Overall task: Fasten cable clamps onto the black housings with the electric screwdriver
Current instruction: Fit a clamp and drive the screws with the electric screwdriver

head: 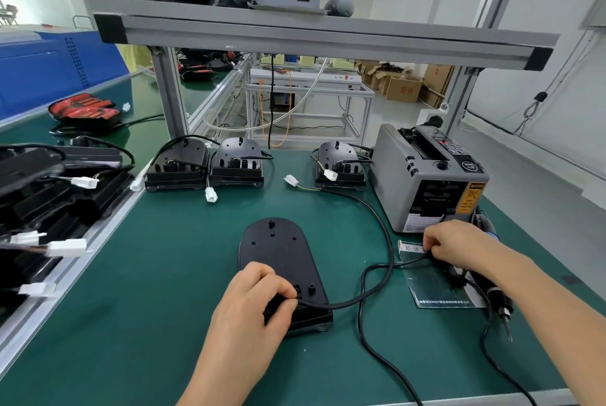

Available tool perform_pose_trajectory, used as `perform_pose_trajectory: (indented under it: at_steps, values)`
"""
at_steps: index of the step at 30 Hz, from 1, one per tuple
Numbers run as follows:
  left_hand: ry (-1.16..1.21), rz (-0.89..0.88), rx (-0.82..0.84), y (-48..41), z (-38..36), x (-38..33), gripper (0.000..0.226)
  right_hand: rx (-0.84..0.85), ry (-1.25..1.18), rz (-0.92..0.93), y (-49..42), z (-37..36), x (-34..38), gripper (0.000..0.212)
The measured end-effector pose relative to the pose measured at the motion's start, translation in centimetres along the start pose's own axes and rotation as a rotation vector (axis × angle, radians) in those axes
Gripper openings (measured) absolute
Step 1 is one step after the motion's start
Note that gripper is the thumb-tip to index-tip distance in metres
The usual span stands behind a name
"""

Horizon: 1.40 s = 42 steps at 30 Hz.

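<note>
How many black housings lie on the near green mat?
4: one housing under the left hand, two side by side at the back, one beside the grey dispenser. The left pile may hide more.

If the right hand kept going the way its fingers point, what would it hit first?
The right hand would likely meet the white label at its fingertips, then the black cable.

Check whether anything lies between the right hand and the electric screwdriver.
Nothing visible does. The electric screwdriver lies on the mat beside the tape dispenser, directly under the wrist of the right hand, which crosses over it. Its bit points toward the person.
</note>
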<state>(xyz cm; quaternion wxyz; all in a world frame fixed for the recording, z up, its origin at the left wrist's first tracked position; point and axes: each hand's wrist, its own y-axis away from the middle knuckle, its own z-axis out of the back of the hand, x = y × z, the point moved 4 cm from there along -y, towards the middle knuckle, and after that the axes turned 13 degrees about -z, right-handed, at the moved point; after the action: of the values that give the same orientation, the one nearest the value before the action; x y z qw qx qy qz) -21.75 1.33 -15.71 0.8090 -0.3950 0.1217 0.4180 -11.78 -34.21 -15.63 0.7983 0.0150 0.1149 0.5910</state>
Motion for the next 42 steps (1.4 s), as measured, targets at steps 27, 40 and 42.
perform_pose_trajectory:
  at_steps: [27, 40, 42]
  values:
    - [-0.002, 0.007, -0.008, 0.1, -0.1, -0.1, 0.017, -0.161, -0.03, 0.025, 1.2, -0.6, -0.1, 0.031]
    - [-0.011, 0.015, -0.01, 0.2, -0.2, 0.2, 0.016, 0.015, -0.081, 0.053, 0.7, -0.5, -0.8, 0.027]
    - [-0.01, 0.014, -0.011, 0.1, -0.2, 0.2, 0.016, 0.011, -0.098, 0.047, 0.6, -0.5, -0.9, 0.022]
